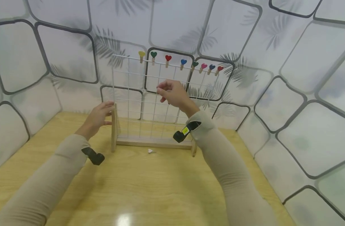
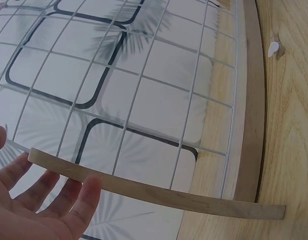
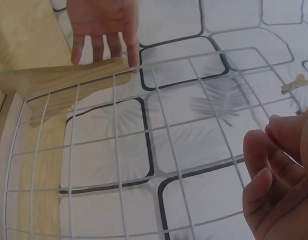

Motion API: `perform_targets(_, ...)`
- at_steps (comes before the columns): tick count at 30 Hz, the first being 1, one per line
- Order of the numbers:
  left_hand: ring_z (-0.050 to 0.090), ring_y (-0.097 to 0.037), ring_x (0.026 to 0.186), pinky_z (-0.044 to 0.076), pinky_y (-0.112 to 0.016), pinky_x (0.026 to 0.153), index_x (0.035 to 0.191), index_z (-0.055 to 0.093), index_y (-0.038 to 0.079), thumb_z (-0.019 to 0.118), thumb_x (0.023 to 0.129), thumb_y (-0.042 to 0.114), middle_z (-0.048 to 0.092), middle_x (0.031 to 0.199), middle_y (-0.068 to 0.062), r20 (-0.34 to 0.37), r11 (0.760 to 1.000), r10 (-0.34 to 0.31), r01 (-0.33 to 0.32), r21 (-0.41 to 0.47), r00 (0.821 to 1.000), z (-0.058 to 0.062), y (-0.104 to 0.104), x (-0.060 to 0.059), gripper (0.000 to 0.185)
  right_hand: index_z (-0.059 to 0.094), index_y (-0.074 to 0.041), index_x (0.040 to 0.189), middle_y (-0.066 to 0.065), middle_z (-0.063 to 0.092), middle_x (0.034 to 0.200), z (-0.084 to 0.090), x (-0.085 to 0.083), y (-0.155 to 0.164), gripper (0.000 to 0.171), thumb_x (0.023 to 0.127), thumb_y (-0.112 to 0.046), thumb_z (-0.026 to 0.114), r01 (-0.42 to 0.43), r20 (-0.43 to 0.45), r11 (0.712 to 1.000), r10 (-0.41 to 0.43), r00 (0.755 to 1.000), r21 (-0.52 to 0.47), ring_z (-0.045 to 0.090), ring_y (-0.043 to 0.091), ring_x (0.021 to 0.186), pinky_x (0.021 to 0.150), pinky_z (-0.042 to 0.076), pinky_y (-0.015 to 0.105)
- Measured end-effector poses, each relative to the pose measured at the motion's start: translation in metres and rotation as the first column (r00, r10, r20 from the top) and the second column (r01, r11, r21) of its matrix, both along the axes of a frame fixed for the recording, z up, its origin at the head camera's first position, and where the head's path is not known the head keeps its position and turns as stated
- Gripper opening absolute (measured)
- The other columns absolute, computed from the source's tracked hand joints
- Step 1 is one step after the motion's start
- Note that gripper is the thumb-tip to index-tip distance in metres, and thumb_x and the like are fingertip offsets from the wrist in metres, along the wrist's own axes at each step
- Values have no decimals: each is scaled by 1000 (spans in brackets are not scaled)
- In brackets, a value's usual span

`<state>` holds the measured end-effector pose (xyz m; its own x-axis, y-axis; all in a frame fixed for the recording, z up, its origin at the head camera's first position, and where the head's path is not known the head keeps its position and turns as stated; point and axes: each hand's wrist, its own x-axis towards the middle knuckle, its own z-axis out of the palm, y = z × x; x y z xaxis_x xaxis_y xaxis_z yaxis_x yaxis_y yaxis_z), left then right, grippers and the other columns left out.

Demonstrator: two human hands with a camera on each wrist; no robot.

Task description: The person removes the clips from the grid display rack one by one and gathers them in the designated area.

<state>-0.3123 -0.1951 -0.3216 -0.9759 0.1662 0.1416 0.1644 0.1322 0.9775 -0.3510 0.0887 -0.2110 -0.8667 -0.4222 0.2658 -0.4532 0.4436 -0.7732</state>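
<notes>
Patterned white walls are enclosing a wooden tabletop where a white wire grid rack is standing. At about ten o'clock of the rack, the left hand is resting relaxed, straight fingers against its wooden side post. The right hand is hovering before the grid's middle, fingers curled, seemingly holding nothing. Heart-topped clothespins are lining the top wire.
</notes>
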Motion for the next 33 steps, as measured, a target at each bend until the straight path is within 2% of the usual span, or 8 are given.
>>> perform_targets(8,25,-40,127,36,-53,94,144,17,1,32,100,32,22,143,-21,1,1000,10,-10,-15,1000,1,-1,3,56,62,-10,103,8,63,99,-42,5,16,19,92,-24,55,-20,54,997,16,998,74,63,22,72,52,46,32)
perform_targets(13,24,-41,128,35,-54,94,144,15,1,32,100,31,21,143,-22,1,1000,-1,1,-5,1000,1,-1,3,56,63,-10,106,7,63,98,-66,13,18,20,92,-23,55,-49,122,990,33,992,131,64,26,76,52,48,30)
perform_targets(19,24,-40,128,36,-53,93,145,14,2,31,100,29,21,144,-22,0,1000,-3,3,-9,1000,1,-1,1,55,63,-10,105,9,64,99,-108,10,20,17,91,-20,57,-89,196,981,54,979,171,64,21,71,56,51,34)
perform_targets(23,26,-39,127,37,-52,92,144,14,1,31,100,30,23,143,-23,-7,1000,-1,1,-15,1000,2,-1,2,55,63,-8,104,8,65,97,-141,6,19,19,91,-20,58,-102,183,970,61,981,223,64,18,67,55,51,30)
perform_targets(28,27,-39,127,37,-52,92,144,15,0,31,100,28,24,142,-23,-16,1000,5,-5,-13,1000,2,-1,2,54,64,-8,104,1,64,92,-178,4,19,20,90,-21,59,-115,205,959,61,977,259,64,15,66,61,52,26)
perform_targets(33,26,-39,127,37,-53,92,144,15,0,32,100,29,24,142,-23,-15,1000,2,-3,-9,1000,0,-1,1,55,65,-11,98,-1,64,90,-200,5,18,14,88,-21,61,-109,226,948,41,973,300,63,12,64,61,52,25)
